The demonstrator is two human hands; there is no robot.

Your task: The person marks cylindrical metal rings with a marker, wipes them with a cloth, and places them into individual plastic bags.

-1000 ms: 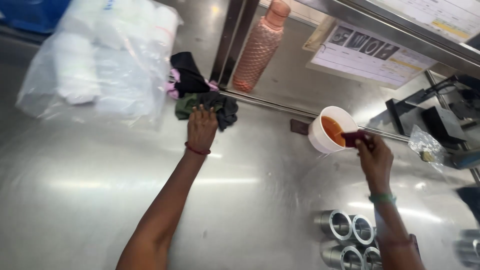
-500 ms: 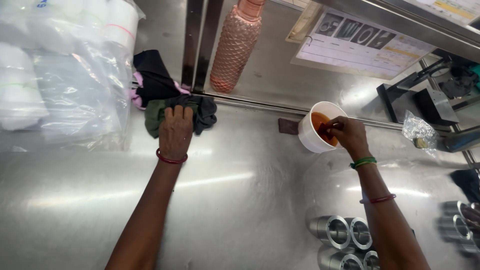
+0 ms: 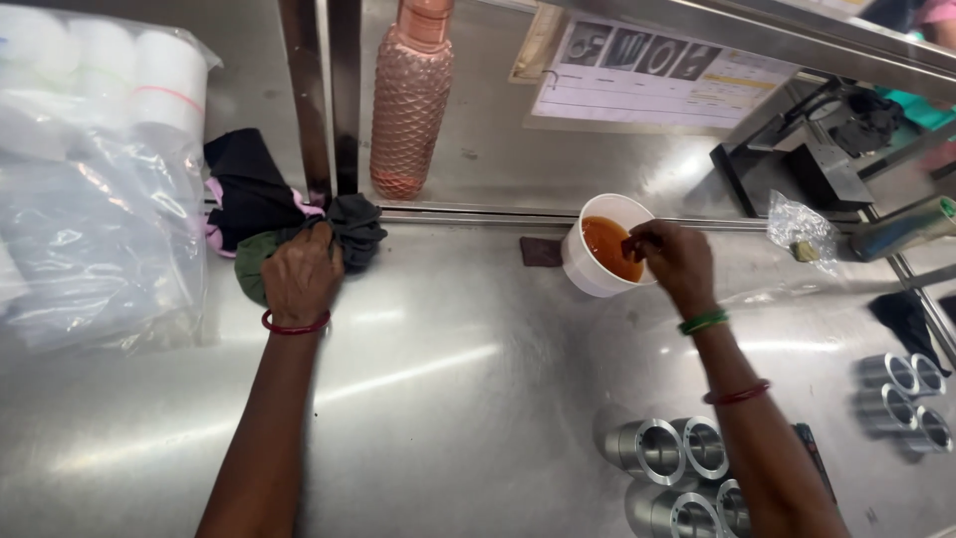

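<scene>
My left hand [image 3: 302,276] rests closed on a bunched dark green and grey cloth [image 3: 354,227] lying on the steel table [image 3: 438,379] beside an upright post. My right hand [image 3: 677,261] is at the rim of a white cup [image 3: 588,277] tilted on its side and holding orange-brown liquid [image 3: 607,247]. Its fingertips pinch something small and dark at the liquid's surface; what it is cannot be made out. A small dark pad [image 3: 541,251] lies just left of the cup.
A clear bag of white cups [image 3: 95,179] sits at far left. A pink textured bottle [image 3: 410,100] stands behind the rail. Several short metal cylinders [image 3: 677,458] lie at front right, more [image 3: 901,394] at far right. A black fixture [image 3: 807,149] and crumpled plastic [image 3: 802,227] sit at back right.
My right hand has moved in over the cup's mouth and dipped toward the liquid. My left hand stays pressed on the cloth. The view has shifted closer.
</scene>
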